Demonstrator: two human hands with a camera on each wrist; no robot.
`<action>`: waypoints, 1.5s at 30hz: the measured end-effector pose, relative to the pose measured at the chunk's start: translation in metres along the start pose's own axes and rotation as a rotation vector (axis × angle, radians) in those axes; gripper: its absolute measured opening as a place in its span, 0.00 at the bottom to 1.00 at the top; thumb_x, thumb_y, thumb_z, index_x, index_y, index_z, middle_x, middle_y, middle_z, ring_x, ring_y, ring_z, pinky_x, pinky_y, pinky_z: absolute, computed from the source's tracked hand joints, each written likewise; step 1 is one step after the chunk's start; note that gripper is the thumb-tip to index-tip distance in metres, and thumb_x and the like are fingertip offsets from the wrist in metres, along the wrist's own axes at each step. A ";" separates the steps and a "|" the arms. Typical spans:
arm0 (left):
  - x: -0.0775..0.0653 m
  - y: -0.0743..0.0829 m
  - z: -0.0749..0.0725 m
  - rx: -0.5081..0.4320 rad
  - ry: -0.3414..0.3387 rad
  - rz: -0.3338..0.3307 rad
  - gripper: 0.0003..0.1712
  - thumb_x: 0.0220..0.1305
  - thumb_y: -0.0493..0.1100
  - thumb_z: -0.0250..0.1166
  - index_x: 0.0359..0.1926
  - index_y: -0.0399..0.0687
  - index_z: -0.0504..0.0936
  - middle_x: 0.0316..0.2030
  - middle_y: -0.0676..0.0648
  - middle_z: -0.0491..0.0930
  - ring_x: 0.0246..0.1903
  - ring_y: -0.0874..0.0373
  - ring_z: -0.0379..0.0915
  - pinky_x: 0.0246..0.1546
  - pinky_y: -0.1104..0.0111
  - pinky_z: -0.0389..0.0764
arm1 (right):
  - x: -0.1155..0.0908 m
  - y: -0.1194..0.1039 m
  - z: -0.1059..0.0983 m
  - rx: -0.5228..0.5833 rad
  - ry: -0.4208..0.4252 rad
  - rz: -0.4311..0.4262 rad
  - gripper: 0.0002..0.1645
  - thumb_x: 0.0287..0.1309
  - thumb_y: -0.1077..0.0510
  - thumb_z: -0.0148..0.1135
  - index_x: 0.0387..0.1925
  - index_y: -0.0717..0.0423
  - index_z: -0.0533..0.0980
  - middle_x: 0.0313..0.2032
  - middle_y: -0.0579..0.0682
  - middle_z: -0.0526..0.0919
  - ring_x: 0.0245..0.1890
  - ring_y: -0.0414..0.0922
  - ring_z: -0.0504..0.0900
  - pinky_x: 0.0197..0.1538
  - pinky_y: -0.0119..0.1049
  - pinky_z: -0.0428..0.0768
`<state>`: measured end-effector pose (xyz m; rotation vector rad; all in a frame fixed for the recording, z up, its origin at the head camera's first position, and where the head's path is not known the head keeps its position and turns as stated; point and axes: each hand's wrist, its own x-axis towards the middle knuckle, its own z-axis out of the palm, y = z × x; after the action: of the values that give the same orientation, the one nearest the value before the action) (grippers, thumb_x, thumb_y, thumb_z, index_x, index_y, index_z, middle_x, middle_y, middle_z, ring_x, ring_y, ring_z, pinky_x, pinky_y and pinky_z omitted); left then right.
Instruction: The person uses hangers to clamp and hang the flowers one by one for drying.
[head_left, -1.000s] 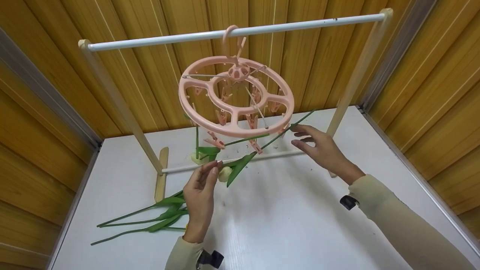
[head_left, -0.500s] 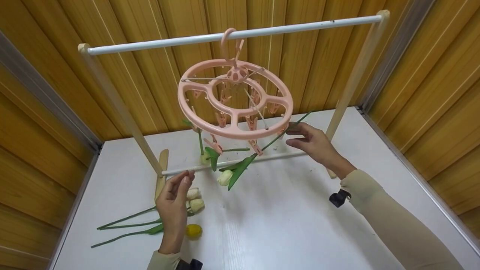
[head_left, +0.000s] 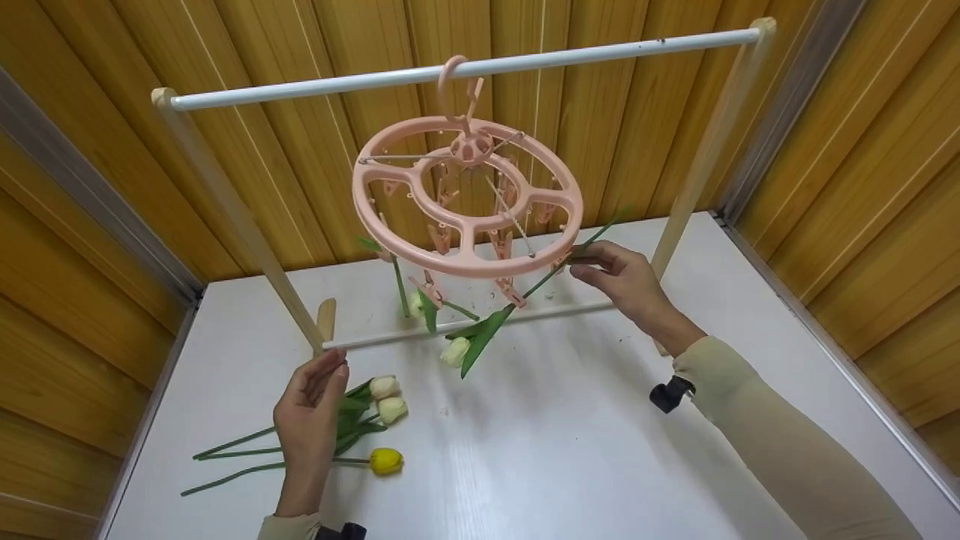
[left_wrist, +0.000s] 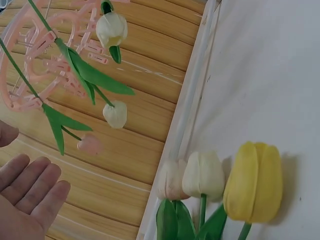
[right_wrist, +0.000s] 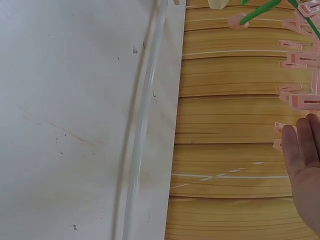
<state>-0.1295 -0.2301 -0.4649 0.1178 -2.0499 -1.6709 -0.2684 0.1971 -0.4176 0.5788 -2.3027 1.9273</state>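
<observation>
A white tulip (head_left: 455, 352) hangs slanted from a clip at the front of the pink round clip hanger (head_left: 472, 262), its stem rising right. My right hand (head_left: 626, 289) has its fingertips right at that stem, beside a clip at the rim; I cannot tell whether they pinch it. In the right wrist view its fingers (right_wrist: 302, 147) look straight. My left hand (head_left: 307, 416) is empty, fingers loosely bent, over loose tulips: a yellow one (head_left: 386, 461) and whitish ones (head_left: 391, 409). Another white tulip (left_wrist: 111, 30) and a pink one (left_wrist: 90, 144) hang too.
The hanger hooks over the white top bar (head_left: 585, 58) of a stand with wooden side posts (head_left: 232, 210). A white lower bar (right_wrist: 142, 115) crosses behind, above the white table (head_left: 525, 450). Wood-patterned panels (head_left: 82, 187) enclose the back and sides.
My left hand has moved left and down, away from the hanging tulips to above the loose ones. My right hand has shifted slightly left along the stem. Another hung tulip has swung round.
</observation>
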 end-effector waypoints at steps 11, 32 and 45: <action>0.009 -0.021 -0.029 0.219 -0.152 -0.125 0.22 0.70 0.36 0.73 0.63 0.41 0.82 0.61 0.42 0.83 0.62 0.48 0.79 0.60 0.69 0.80 | 0.013 -0.002 0.002 -0.005 -0.009 -0.029 0.23 0.65 0.67 0.74 0.59 0.67 0.78 0.55 0.57 0.85 0.57 0.45 0.84 0.61 0.36 0.82; 0.003 -0.059 -0.083 0.674 -0.237 -0.247 0.26 0.71 0.37 0.70 0.66 0.32 0.78 0.66 0.27 0.75 0.70 0.30 0.67 0.69 0.39 0.70 | 0.027 0.006 0.000 -0.023 -0.068 -0.012 0.17 0.65 0.64 0.74 0.53 0.65 0.82 0.49 0.54 0.87 0.52 0.47 0.87 0.57 0.35 0.85; -0.003 -0.076 -0.094 0.808 -0.277 -0.282 0.28 0.66 0.30 0.72 0.66 0.29 0.77 0.63 0.27 0.77 0.65 0.29 0.72 0.67 0.40 0.72 | 0.028 0.006 -0.005 0.037 -0.020 0.023 0.17 0.61 0.60 0.79 0.45 0.66 0.81 0.47 0.49 0.88 0.53 0.45 0.86 0.55 0.34 0.85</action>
<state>-0.1051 -0.3320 -0.5250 0.4810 -2.9231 -0.9214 -0.2972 0.1960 -0.4138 0.5800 -2.3000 1.9867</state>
